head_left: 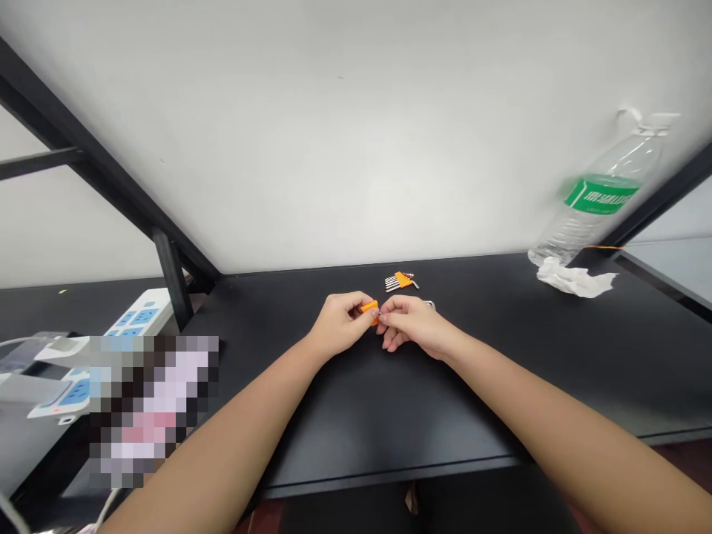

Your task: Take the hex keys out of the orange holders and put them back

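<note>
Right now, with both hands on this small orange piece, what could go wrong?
Only fingertips of the left hand and right hand pinch the small orange piece, so it might drop onto the black table. The right hand could also knock the small metal item beside it.

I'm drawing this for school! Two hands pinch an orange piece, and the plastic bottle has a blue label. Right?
Not quite: the plastic bottle's label is green, not blue, as the head view shows. The left hand and right hand do pinch an orange piece.
</note>
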Demonstrator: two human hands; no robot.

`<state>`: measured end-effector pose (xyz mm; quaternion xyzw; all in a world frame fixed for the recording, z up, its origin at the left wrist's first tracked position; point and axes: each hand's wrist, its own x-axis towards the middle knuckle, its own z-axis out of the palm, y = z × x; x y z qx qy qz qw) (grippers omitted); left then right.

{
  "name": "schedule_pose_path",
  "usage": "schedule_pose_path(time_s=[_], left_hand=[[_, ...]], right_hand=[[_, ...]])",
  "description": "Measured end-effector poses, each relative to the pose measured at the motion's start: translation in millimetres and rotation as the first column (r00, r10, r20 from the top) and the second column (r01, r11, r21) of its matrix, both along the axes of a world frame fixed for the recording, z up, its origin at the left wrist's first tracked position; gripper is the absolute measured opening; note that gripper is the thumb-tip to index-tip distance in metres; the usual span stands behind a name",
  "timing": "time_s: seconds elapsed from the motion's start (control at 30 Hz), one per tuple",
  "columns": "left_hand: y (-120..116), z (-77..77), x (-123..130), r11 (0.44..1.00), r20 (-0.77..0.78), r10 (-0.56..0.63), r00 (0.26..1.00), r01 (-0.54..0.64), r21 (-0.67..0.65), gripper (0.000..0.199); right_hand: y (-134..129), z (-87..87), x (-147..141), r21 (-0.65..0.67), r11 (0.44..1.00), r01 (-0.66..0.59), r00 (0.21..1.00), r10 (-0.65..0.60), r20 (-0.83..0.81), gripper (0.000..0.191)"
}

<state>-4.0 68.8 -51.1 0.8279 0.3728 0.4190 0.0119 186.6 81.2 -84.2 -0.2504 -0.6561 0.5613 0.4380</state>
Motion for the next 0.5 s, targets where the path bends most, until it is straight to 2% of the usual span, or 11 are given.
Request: schedule_pose_path(time_s=[0.07, 0.27, 0.4, 0.5], left_hand=[[-1.0, -0.5, 1.5, 1.0, -0.013, -0.009, 1.0, 0.009, 0.005, 0.013], [-1.3, -0.3, 0.8, 1.0, 0.035, 0.005, 0.999, -0.005, 0.011, 0.015], [2.3, -0.1, -3.0, 1.0, 0.048, 0.013, 0.999, -0.012, -0.018, 0.015], [4.3, -0.7, -4.3, 0.999, 0.046, 0.009, 0.999, -0.007, -0.053, 0.015]], right_hand=[[0.7, 0.6, 0.1, -0.019, 1.0, 0.011, 1.0, -0.01, 0.02, 0.004], [4.3, -1.7, 1.3, -0.026, 1.0, -0.004, 1.0, 0.005, 0.017, 0.015], [5.2, -2.8, 2.0, -0.017, 1.0, -0.011, 0.999, 0.012, 0.038, 0.011], [5.5, -2.7, 2.5, 0.021, 1.0, 0.021, 0.996, -0.023, 0.089, 0.001]])
